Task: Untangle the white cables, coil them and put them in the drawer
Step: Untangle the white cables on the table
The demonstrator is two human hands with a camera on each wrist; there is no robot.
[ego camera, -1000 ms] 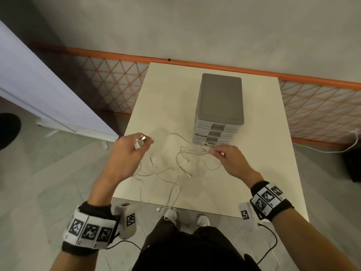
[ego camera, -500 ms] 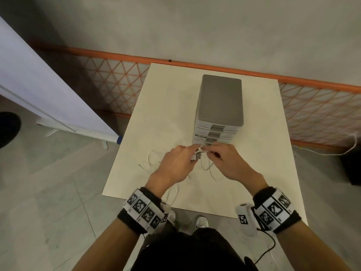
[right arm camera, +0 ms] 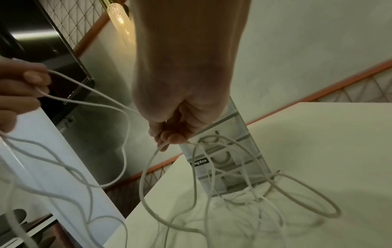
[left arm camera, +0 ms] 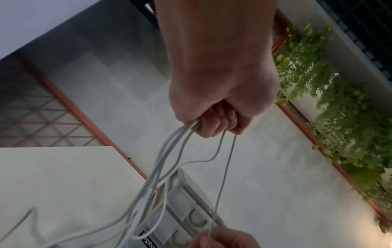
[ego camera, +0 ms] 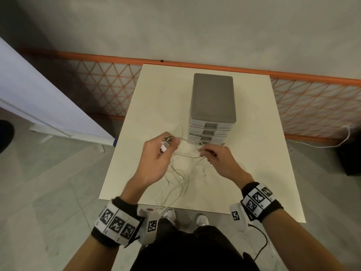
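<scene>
A tangle of thin white cables (ego camera: 183, 173) hangs between my hands above the cream table (ego camera: 259, 182) and trails over its near edge. My left hand (ego camera: 156, 161) grips several cable strands (left arm camera: 169, 151) and white plug ends (ego camera: 166, 146) in a fist. My right hand (ego camera: 216, 159) pinches a strand (right arm camera: 161, 146) just in front of the grey drawer unit (ego camera: 213, 106). A taut strand runs between the two hands. The unit's drawers (right arm camera: 220, 157) all appear shut. Loose loops (right arm camera: 297, 201) lie on the table at the unit's foot.
An orange mesh fence (ego camera: 312, 106) runs behind the table against a grey wall. A white board on a stand (ego camera: 39, 106) leans at the left. Another white cord (ego camera: 332, 143) lies on the floor at the right. My shoes (ego camera: 201, 222) show below the table's near edge.
One second ago my hands were apart; they then met in front of the drawer unit. Now the left hand has drawn back left with the plugs, stretching a strand between them.
</scene>
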